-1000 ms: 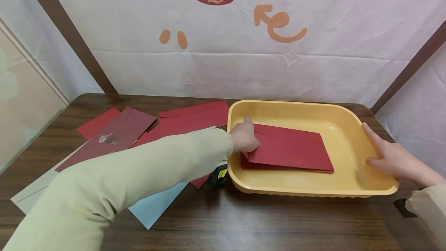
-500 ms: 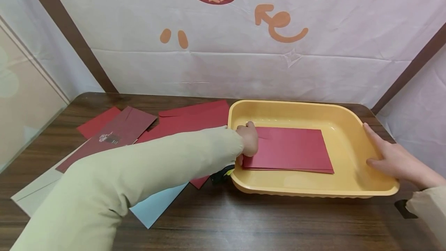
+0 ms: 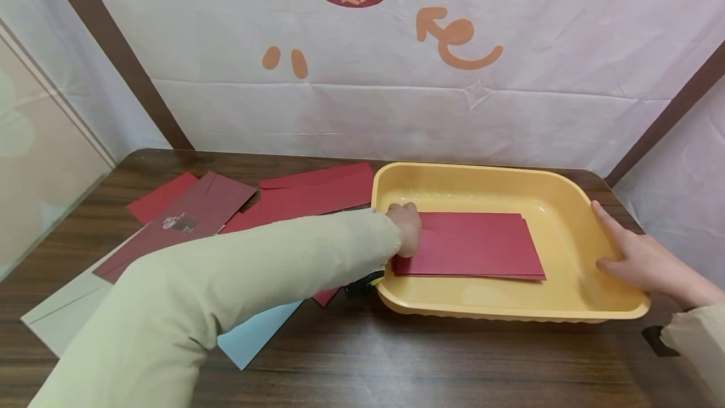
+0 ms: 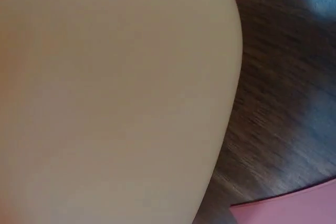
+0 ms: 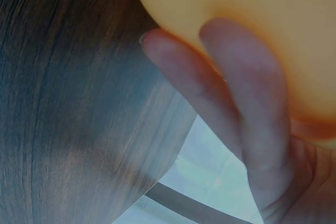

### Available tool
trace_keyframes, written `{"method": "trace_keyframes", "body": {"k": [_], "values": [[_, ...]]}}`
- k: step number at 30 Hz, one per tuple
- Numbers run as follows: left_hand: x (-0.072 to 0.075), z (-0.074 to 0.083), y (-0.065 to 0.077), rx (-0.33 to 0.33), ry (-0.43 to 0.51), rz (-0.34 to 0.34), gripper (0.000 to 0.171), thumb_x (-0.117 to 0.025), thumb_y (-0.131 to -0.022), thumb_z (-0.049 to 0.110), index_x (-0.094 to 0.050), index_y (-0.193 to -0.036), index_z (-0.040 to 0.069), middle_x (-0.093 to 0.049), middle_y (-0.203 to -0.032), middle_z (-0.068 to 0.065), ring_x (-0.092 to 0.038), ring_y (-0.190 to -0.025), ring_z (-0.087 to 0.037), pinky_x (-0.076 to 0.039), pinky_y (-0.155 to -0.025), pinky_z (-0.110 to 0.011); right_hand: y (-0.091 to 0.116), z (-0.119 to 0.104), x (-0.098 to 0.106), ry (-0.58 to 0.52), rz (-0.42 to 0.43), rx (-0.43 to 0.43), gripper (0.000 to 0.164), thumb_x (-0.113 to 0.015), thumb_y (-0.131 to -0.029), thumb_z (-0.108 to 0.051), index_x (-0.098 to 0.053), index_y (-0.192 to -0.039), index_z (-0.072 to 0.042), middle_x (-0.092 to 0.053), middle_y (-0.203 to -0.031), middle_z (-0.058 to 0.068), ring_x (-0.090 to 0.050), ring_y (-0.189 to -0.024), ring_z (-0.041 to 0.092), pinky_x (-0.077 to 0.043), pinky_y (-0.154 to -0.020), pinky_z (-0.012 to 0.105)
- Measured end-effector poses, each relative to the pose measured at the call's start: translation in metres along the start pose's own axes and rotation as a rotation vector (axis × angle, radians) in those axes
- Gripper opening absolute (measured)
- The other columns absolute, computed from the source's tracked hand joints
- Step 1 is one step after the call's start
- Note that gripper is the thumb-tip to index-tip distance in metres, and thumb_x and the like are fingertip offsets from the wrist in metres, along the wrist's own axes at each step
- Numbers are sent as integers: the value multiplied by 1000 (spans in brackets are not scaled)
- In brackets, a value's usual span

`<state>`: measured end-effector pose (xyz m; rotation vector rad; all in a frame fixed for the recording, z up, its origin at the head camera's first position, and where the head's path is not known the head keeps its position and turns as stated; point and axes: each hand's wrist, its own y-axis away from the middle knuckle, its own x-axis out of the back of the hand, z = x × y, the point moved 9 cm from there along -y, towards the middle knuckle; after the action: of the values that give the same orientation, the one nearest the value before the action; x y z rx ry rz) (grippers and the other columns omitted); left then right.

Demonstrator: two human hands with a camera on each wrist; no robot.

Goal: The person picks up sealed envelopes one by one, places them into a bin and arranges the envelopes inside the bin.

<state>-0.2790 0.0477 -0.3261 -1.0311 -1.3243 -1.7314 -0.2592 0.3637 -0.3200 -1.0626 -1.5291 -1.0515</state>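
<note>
A yellow plastic tub (image 3: 470,304) stands on the table, holding a small stack of red envelopes (image 3: 481,244) laid flat. My left hand (image 3: 406,228) reaches over the tub's left rim and grips the stack's left end, knuckles up; its fingertips are hidden. In the left wrist view the tub's pale outer wall (image 4: 121,98) fills most of the picture. On the far side my right hand (image 3: 640,263) grips the tub's right rim, thumb inside. The right wrist view shows fingers (image 5: 252,77) against the yellow wall.
Left of the tub lie loose envelopes: a red one (image 3: 317,187), a maroon one with a printed mark (image 3: 212,197), a small bright red one (image 3: 161,197), a grey-white one (image 3: 68,313) and a light blue one (image 3: 255,335). A printed cloth (image 3: 362,112) hangs behind the table.
The top red envelope's left end, raised a second ago, now lies down on the stack. My left hand has come down with it and drawn it slightly nearer. The right hand stays put.
</note>
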Motion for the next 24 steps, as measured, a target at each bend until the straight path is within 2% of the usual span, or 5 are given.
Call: {"method": "trace_keyframes", "body": {"k": [6,10,17,21,24], "values": [[8,-3,2,-10,140,13,63,-66,-86,13,-32,-137,1,-46,-120,-16,-59,-90,-22,-53,-52,-25,1,0,-1,-4,1,3,106,-66,-80,-12,13,-149,-2,-52,-111,44,-57,-66,28,-43,-59,34],[20,-8,6,-134,260,55,50,-60,-92,17,-38,-133,-1,-51,-115,-16,-66,-75,-22,-53,-54,-22,1,-1,-1,-7,5,9,105,-66,-80,-12,12,-149,-1,-51,-112,44,-57,-66,27,-43,-59,35],[50,-33,37,-399,457,367,16,-53,-97,14,-58,-108,3,-55,-101,-9,-59,-82,-16,-51,-71,-25,1,-4,2,-10,3,14,103,-66,-81,-12,11,-149,0,-50,-116,44,-58,-68,27,-44,-61,35],[55,-58,52,-407,626,470,10,-55,-96,12,-59,-101,5,-53,-95,-7,-61,-70,-15,-54,-61,-25,1,-4,2,-7,-5,6,103,-66,-82,-13,11,-149,1,-48,-119,45,-59,-70,28,-44,-62,36],[53,-74,60,-379,636,522,9,-57,-95,13,-61,-99,6,-53,-93,-6,-59,-73,-16,-52,-64,-26,1,-3,2,-7,-7,1,103,-65,-82,-13,11,-149,2,-48,-120,45,-59,-69,28,-44,-62,36]]}}
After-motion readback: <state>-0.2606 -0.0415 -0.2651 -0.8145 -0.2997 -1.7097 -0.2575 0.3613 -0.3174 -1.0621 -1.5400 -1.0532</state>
